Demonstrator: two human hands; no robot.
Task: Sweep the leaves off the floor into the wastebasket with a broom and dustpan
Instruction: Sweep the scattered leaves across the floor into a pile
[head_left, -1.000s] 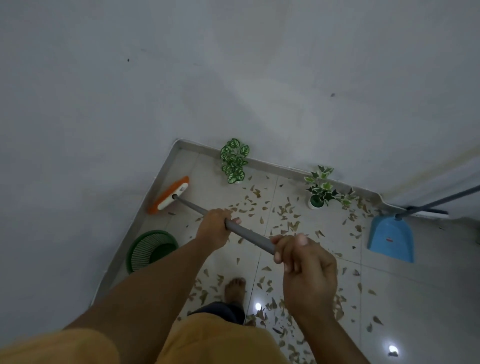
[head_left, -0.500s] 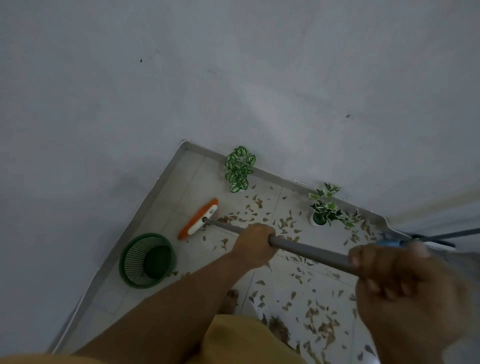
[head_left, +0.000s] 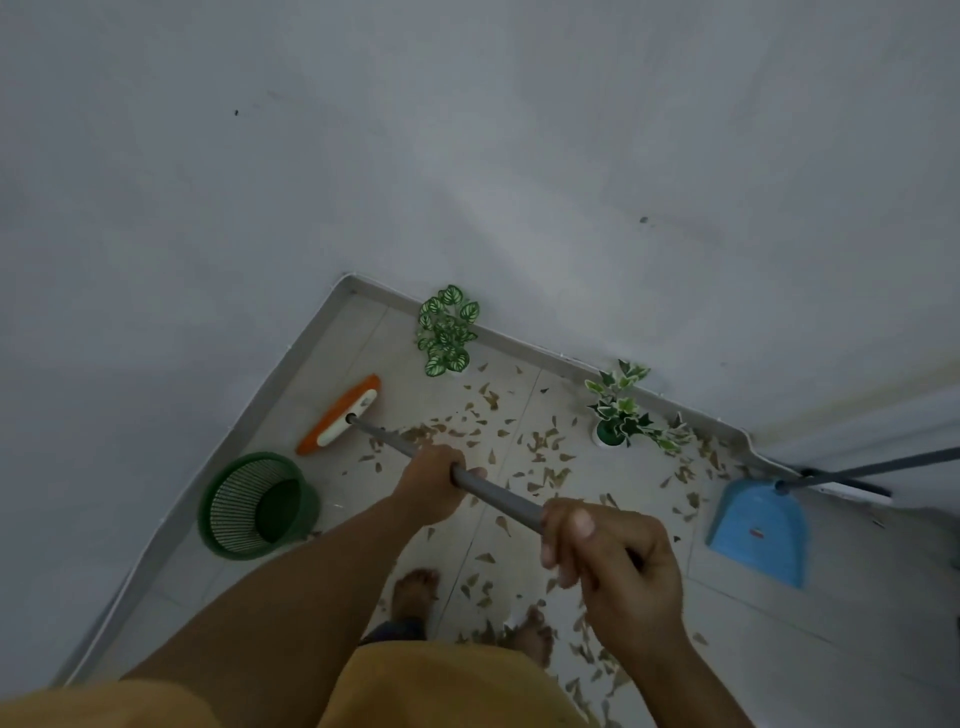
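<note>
I hold a broom by its grey handle (head_left: 498, 492) with both hands. My left hand (head_left: 431, 486) grips it lower down, my right hand (head_left: 618, 564) grips it near the top. The orange and white broom head (head_left: 340, 414) rests on the floor near the left wall, just beyond the green wastebasket (head_left: 249, 506). Dry brown leaves (head_left: 540, 457) lie scattered over the tiles between the broom head and the blue dustpan (head_left: 758, 527), which sits on the floor at the right with its long handle leaning away.
Two small potted plants stand against the back wall: a round-leafed plant (head_left: 447, 332) and a variegated plant (head_left: 621, 410). My bare feet (head_left: 415, 590) stand among leaves. White walls close the corner at left and back; a skirting edge (head_left: 244, 421) runs along them.
The broom head has moved back to the left, toward the wall beside the wastebasket, after a stroke to the right. My right hand has drawn back toward the centre, and the dustpan is in view again.
</note>
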